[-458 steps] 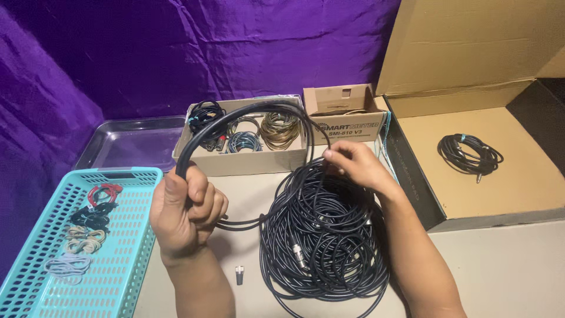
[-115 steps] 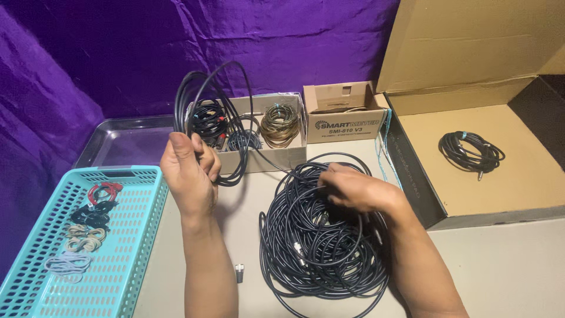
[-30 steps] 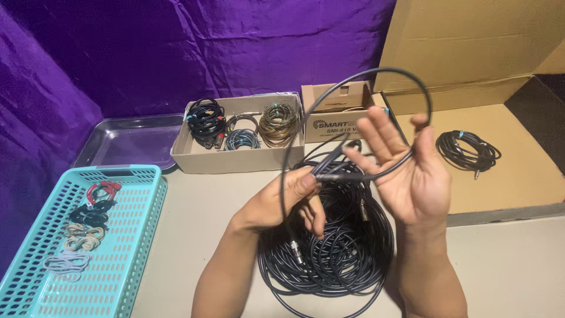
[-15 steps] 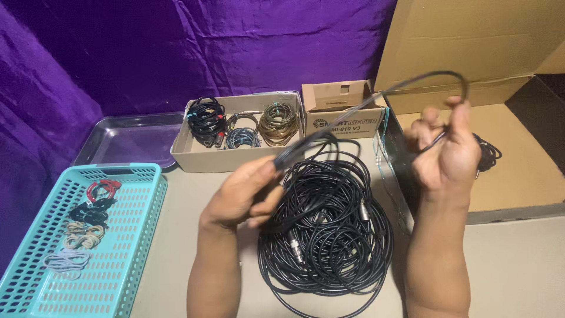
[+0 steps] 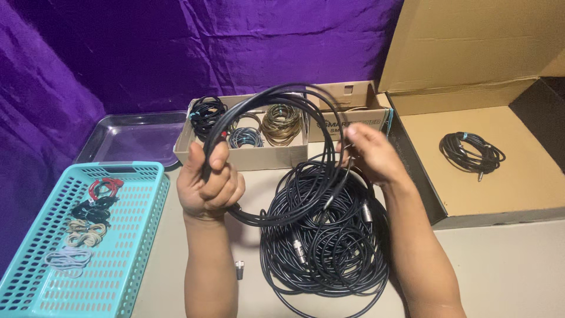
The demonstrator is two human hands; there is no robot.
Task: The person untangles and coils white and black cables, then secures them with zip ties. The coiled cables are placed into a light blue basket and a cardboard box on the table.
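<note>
Black cable coil [image 5: 276, 112] now gathered into several upright loops over the table — half a second ago just one strand stretched between the hands, so the winding is building up. Left hand [image 5: 210, 188] fisted tight round the loops' left side; right hand [image 5: 371, 154] pinching the free strand at the right, other fingers loosely curled. Below, the big black cable pile [image 5: 323, 235] on the table, cardboard tray of small coils [image 5: 247, 154] behind.

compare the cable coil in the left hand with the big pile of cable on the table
The coil is a few neat loops held upright off the table in the left hand, with the right hand on its far side; the pile lies flat on the table. The coil is thin, the pile much thicker and looser. Both are black cable.
</note>
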